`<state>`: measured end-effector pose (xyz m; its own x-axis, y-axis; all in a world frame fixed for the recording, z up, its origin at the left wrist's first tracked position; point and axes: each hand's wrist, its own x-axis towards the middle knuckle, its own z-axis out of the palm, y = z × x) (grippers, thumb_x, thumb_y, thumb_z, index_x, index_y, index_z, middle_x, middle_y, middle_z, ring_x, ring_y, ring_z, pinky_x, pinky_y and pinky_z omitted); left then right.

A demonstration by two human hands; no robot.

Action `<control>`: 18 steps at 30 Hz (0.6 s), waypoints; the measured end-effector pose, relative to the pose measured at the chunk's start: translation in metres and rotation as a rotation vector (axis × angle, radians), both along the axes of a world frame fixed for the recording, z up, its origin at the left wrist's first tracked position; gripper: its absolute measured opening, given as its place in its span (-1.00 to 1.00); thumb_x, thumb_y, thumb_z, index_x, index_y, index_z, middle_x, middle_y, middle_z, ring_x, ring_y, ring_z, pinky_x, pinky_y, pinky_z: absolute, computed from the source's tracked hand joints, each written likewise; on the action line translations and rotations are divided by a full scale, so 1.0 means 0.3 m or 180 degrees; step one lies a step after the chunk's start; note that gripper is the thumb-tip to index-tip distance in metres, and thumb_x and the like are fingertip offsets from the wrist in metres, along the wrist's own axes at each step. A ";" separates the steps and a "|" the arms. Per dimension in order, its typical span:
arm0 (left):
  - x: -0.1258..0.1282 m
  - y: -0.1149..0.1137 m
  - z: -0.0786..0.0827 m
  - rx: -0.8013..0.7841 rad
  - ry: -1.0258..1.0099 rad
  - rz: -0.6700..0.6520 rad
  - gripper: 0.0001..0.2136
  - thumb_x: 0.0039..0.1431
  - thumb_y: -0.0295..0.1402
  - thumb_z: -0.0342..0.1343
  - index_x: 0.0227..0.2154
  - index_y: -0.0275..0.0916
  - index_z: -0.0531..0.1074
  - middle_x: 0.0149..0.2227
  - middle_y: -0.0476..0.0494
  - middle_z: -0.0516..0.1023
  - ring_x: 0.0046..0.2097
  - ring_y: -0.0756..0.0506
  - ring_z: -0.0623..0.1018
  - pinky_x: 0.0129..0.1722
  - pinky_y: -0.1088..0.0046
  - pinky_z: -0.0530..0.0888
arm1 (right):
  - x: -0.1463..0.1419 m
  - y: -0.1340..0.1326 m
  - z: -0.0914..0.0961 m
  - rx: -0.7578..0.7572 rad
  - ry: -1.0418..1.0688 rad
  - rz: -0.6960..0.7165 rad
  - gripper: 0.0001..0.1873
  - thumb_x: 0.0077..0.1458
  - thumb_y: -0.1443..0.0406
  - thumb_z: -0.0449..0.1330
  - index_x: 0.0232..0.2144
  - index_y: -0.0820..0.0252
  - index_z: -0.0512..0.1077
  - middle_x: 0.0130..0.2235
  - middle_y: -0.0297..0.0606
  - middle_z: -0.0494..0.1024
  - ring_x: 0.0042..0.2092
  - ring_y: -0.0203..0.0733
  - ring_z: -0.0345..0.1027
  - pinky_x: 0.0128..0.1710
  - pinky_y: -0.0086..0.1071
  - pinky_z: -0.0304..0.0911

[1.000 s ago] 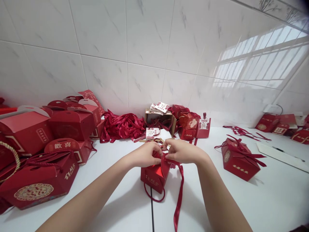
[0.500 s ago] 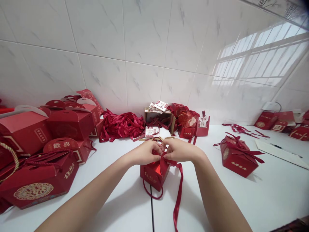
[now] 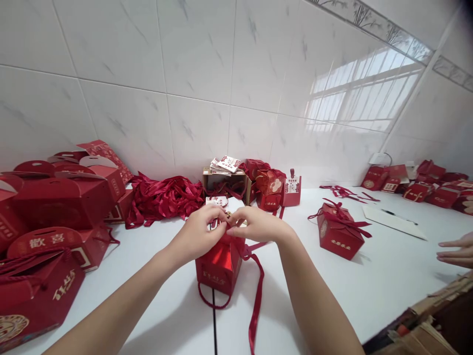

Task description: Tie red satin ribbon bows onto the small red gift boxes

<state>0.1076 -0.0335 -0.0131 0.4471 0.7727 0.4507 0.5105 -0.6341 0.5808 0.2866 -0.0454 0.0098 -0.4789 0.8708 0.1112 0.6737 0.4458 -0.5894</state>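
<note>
A small red gift box (image 3: 218,266) stands on the white table (image 3: 369,291) in front of me. Both hands meet over its top. My left hand (image 3: 201,229) pinches the red ribbon at the box's top, fingers closed. My right hand (image 3: 256,224) is closed on the same red ribbon (image 3: 256,291), whose loose end hangs down over the table's front. A red cord loop hangs below the box.
Large red boxes (image 3: 59,202) crowd the left. A heap of red ribbons (image 3: 162,197) and a cardboard box of tags (image 3: 223,177) lie at the wall. A tied red box (image 3: 338,234) sits right. Another person's hand (image 3: 456,249) rests at the right edge.
The view has swung to the right, so the box and hands sit further left in the picture. Another person's hand and a cardboard edge have come into view. My hands still work the ribbon.
</note>
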 end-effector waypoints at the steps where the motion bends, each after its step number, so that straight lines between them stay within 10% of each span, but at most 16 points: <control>1: -0.002 -0.010 0.014 0.0103 -0.0130 0.0081 -0.85 0.09 -0.31 0.00 -0.45 -0.21 0.44 -0.16 -0.12 0.49 -0.12 -0.13 0.48 -0.15 0.38 0.44 | -0.001 -0.002 0.003 -0.0030 0.0292 0.0042 -0.87 0.02 0.27 0.17 -0.41 0.23 0.46 -0.36 -0.27 0.51 -0.31 -0.24 0.35 -0.36 -0.42 0.20; 8: -0.055 -0.043 0.076 -0.0097 0.0031 0.0314 -0.75 0.10 -0.14 0.02 -0.26 -0.18 0.41 -0.15 -0.12 0.50 -0.09 -0.16 0.48 -0.13 0.35 0.44 | 0.006 -0.013 0.014 -0.0435 0.2103 0.0262 -0.84 -0.01 0.23 0.25 -0.39 0.21 0.44 -0.39 -0.33 0.50 -0.34 -0.32 0.37 -0.32 -0.42 0.26; 18: -0.087 0.017 0.023 -0.0958 0.1436 0.0150 -0.70 -0.06 -0.16 0.11 -0.24 -0.16 0.42 -0.23 -0.11 0.55 -0.25 -0.17 0.53 -0.37 0.44 0.38 | 0.022 -0.060 0.062 0.0382 0.3167 -0.0057 -0.88 -0.01 0.25 0.28 -0.40 0.19 0.52 -0.44 -0.34 0.53 -0.36 -0.33 0.40 -0.27 -0.40 0.32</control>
